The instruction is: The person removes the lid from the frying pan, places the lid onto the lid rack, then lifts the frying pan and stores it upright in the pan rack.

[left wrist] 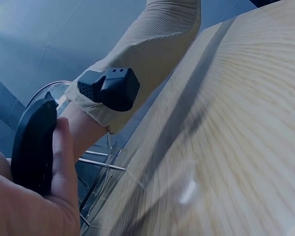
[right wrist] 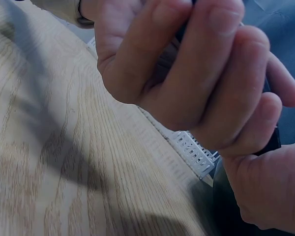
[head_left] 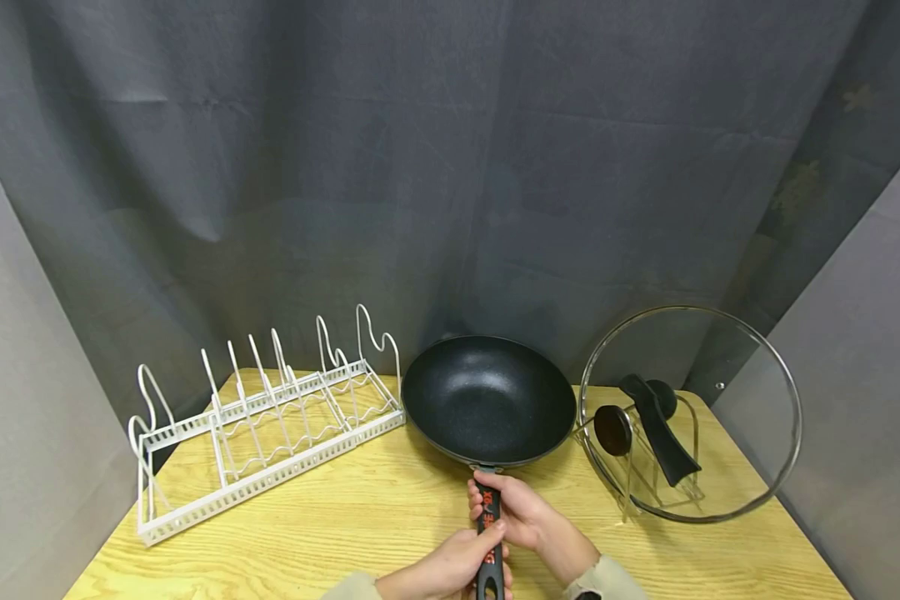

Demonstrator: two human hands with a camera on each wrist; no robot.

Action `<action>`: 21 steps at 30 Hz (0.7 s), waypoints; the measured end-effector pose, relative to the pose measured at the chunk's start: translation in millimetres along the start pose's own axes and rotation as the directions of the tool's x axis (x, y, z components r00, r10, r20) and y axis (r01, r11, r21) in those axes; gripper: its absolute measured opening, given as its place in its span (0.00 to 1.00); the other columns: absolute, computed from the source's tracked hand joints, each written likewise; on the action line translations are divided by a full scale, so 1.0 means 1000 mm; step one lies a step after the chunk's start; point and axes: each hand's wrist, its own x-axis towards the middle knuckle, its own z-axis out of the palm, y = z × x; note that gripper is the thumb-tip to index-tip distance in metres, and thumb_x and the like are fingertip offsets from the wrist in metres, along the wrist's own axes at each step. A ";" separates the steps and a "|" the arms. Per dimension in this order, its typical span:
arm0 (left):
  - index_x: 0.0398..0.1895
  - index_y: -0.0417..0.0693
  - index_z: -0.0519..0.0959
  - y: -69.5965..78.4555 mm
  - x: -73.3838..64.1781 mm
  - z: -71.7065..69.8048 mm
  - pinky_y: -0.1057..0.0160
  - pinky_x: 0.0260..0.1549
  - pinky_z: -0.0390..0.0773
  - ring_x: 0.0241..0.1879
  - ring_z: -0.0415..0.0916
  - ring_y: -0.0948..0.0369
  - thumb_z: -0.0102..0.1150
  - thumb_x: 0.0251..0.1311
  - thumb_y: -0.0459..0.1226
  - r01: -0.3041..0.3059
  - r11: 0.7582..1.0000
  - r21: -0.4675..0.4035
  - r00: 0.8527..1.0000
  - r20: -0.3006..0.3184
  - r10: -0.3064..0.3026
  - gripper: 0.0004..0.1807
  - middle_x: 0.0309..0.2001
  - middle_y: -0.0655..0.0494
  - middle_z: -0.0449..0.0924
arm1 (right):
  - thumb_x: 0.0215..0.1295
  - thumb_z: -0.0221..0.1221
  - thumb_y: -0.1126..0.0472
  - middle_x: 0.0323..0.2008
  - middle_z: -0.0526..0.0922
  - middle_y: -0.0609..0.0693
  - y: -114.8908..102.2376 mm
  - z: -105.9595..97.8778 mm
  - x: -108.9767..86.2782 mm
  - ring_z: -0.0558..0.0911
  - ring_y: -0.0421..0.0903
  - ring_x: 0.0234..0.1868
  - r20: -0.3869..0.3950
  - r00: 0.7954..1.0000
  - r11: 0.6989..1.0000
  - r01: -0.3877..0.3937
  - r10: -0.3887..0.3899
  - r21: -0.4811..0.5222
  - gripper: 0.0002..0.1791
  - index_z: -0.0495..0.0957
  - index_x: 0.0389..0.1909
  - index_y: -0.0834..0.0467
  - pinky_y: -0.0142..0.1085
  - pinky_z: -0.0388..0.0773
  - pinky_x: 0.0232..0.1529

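1. Black and dark, the pan (head_left: 489,408) sits at the middle of the wooden table (head_left: 390,492), in front of the grey curtain (head_left: 450,167); whether its base touches the wood, I cannot tell.
2. Its long axis runs nearly straight out from the person: the bowl lies at the far end, opening upward, and the handle (head_left: 488,500) points back toward the person, red lettering along its upper face.
3. The right hand (head_left: 523,512) grips the handle close to the bowl, fingers curled round it from below and thumb on top.
4. The left hand (head_left: 461,557) grips the same handle nearer its looped end, thumb laid across the top and fingertips showing on the other side. The two hands are close together.
5. To the pan's left stands a white rack (head_left: 270,476) with upright wire dividers, its long side slanting away toward the bowl, its far right end just beside the rim.
6. To the pan's right, a glass lid (head_left: 731,400) with a metal rim stands tilted at a wire stand (head_left: 695,421).
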 end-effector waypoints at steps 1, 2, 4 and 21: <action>0.35 0.48 0.70 0.000 0.001 0.001 0.74 0.18 0.76 0.21 0.77 0.67 0.37 0.72 0.54 -0.002 1.000 0.004 1.000 -0.001 0.002 0.21 0.22 0.59 0.76 | 0.77 0.34 0.58 0.22 0.73 0.44 0.000 0.000 -0.001 0.73 0.34 0.23 -0.004 1.000 1.000 0.000 0.000 0.000 0.18 0.69 0.30 0.58 0.21 0.71 0.30; 0.35 0.48 0.71 0.000 0.001 0.002 0.74 0.17 0.75 0.21 0.77 0.67 0.37 0.72 0.54 -0.004 1.000 0.008 1.000 -0.003 0.004 0.21 0.22 0.59 0.76 | 0.77 0.34 0.58 0.22 0.72 0.43 -0.001 -0.001 -0.001 0.73 0.34 0.23 -0.006 1.000 1.000 0.000 0.001 0.001 0.18 0.68 0.30 0.58 0.21 0.71 0.29; 0.35 0.48 0.71 0.000 0.002 0.004 0.74 0.17 0.75 0.21 0.77 0.67 0.37 0.72 0.54 -0.010 1.000 0.011 1.000 -0.005 0.010 0.21 0.22 0.60 0.76 | 0.77 0.34 0.59 0.22 0.72 0.43 -0.001 -0.001 -0.002 0.73 0.34 0.23 -0.010 1.000 1.000 -0.002 0.002 0.002 0.17 0.68 0.31 0.58 0.21 0.71 0.29; 0.34 0.48 0.73 -0.002 0.009 0.011 0.74 0.17 0.74 0.23 0.78 0.67 0.37 0.71 0.55 0.002 0.998 0.058 0.998 -0.063 0.002 0.23 0.22 0.59 0.77 | 0.76 0.35 0.61 0.25 0.76 0.45 -0.007 -0.008 -0.009 0.76 0.36 0.26 0.041 0.999 1.000 -0.024 0.023 0.016 0.15 0.69 0.35 0.60 0.24 0.74 0.36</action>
